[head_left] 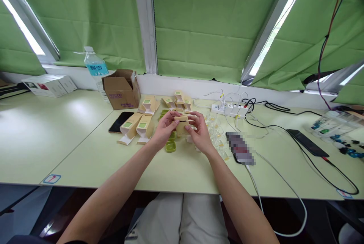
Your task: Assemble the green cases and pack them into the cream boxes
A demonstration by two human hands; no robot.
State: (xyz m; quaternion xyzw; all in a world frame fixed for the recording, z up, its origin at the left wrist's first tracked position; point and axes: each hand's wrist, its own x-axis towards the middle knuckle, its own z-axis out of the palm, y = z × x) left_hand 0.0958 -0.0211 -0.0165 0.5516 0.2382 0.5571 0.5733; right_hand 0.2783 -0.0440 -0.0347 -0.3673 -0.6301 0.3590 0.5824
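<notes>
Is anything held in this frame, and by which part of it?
Yes, a small cream box: the left hand grips its left side, the right hand its right side.

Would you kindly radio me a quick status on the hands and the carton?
Left hand, right hand both holding pale-yellow carton. Tight space: green container near left hand, clear plastic pieces beside right.

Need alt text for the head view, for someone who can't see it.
The left hand and right hand hold a small pale-yellow carton over a table. Open cartons and green square containers lie mostly to its left, clear plastic pieces to its right. Farther back are a brown cardboard box and a white power strip, before green blinds.
</notes>
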